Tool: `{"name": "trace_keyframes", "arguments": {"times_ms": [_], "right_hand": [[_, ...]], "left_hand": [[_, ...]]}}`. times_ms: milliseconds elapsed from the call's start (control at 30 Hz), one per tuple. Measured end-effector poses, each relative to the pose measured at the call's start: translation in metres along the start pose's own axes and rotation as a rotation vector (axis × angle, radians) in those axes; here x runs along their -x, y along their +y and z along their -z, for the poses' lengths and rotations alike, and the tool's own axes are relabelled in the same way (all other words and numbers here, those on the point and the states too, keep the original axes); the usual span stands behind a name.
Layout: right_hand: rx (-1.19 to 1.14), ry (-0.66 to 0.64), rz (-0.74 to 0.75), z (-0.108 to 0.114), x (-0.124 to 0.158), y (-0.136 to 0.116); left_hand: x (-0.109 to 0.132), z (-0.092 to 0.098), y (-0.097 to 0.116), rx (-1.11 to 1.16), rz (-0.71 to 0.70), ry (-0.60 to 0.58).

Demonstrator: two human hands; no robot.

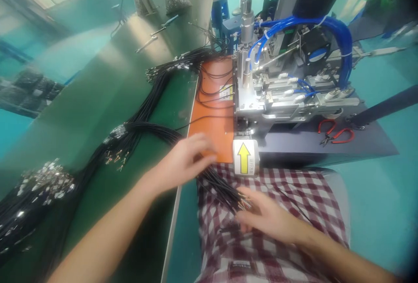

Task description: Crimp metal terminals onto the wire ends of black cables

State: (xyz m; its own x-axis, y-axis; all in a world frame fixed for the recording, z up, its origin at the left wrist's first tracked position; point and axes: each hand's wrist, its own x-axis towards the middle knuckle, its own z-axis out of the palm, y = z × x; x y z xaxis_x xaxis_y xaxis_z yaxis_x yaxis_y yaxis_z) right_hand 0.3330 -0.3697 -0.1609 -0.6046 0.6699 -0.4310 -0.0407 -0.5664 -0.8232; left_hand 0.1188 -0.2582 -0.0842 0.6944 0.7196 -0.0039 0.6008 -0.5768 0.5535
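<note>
A bundle of black cables (220,187) runs from the green tabletop across the table edge and over the lap. My right hand (264,217) is closed around its end, where bare copper and coloured wire tips (244,202) poke out beside the fingers. Above the same bundle, my left hand (186,161) is slightly blurred, its thumb and fingers apart. Part of the bundle passes beneath that hand, and whether they touch is hidden. One thin black cable (209,117) stretches over an orange board (212,133) to the machine (261,87).
More black cable bundles (153,96) with metal connectors (48,180) lie on the green table (101,87). Red-handled pliers (335,133) rest on the machine's grey base. A roll with a yellow arrow (244,157) sits at its front corner. Checkered cloth (277,257) covers the lap.
</note>
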Motion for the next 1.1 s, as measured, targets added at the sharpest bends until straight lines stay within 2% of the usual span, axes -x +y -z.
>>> {"name": "trace_keyframes", "arguments": {"times_ms": [67,167,233,300,433,500,567,633,700,800,867,1000,1100], "right_hand": [[-0.007,0.018,0.006,0.002,0.006,-0.019],[0.017,0.009,0.020,0.005,0.012,-0.040],[0.010,0.008,0.026,0.006,0.013,-0.044],[-0.025,0.028,0.030,0.007,0.010,-0.036],[-0.048,0.120,0.008,0.013,0.000,0.004],[0.085,0.206,-0.009,0.019,-0.001,0.019],[0.304,0.281,-0.053,0.027,0.005,0.021],[0.485,0.316,-0.091,0.035,0.013,0.012],[0.562,0.354,-0.109,0.043,0.020,0.000],[0.556,0.404,-0.125,0.052,0.028,-0.014],[0.565,0.417,-0.125,0.056,0.033,-0.023],[0.568,0.450,-0.063,0.052,0.042,-0.043],[0.378,0.504,0.067,0.041,0.038,-0.056]], "left_hand": [[0.016,0.006,0.009,-0.011,-0.009,-0.139],[0.025,0.009,0.009,-0.077,-0.054,-0.121],[0.023,0.010,0.003,-0.013,-0.070,-0.092],[0.017,0.011,-0.001,0.093,-0.053,-0.078],[0.004,0.009,-0.001,0.166,0.016,0.022],[-0.001,0.003,0.002,0.159,0.063,0.027],[-0.004,-0.004,0.006,0.102,0.052,-0.018],[-0.005,-0.013,0.009,-0.019,-0.038,-0.096],[-0.007,-0.023,0.009,-0.183,-0.098,-0.163],[-0.007,-0.033,0.006,-0.346,-0.062,-0.202],[-0.007,-0.033,0.002,-0.308,-0.042,-0.197],[-0.003,-0.015,0.002,-0.007,0.020,-0.122],[-0.002,-0.004,0.009,0.121,0.051,0.002]]}}
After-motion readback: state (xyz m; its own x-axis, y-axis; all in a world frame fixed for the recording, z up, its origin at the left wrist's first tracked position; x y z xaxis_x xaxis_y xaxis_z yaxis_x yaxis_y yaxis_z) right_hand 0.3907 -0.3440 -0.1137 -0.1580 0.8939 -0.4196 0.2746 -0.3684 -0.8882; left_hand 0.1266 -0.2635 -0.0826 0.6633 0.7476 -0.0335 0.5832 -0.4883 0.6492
